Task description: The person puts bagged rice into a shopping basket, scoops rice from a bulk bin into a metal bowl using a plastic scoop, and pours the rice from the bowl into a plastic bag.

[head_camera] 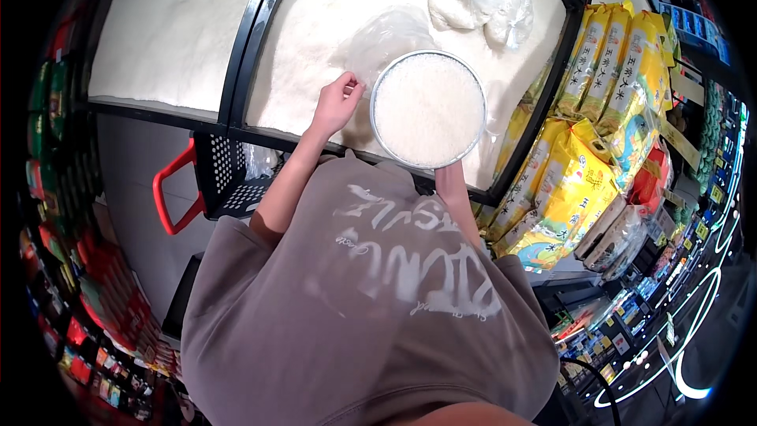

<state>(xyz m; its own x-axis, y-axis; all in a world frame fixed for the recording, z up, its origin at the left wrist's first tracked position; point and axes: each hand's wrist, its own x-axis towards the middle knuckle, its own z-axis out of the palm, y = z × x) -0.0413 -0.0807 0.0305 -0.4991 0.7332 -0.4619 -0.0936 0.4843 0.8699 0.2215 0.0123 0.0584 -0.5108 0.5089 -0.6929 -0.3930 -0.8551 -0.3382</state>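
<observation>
A round container with a metal rim, filled nearly to the brim with white rice, is held above the rice bin by my right hand. Most of that hand is hidden beneath the container. To the left, my left hand has its fingers curled, with thumb and fingertips close together beside a clear plastic bag. Whether the fingertips pinch the bag's edge is unclear. The bag lies on the loose rice in the bin. Further back, knotted plastic bags of rice rest on the same rice.
Black frame bars divide this bin from another rice bin on the left. A black shopping basket with a red handle stands below the bin's front edge. Yellow packaged rice bags are stacked along the right side.
</observation>
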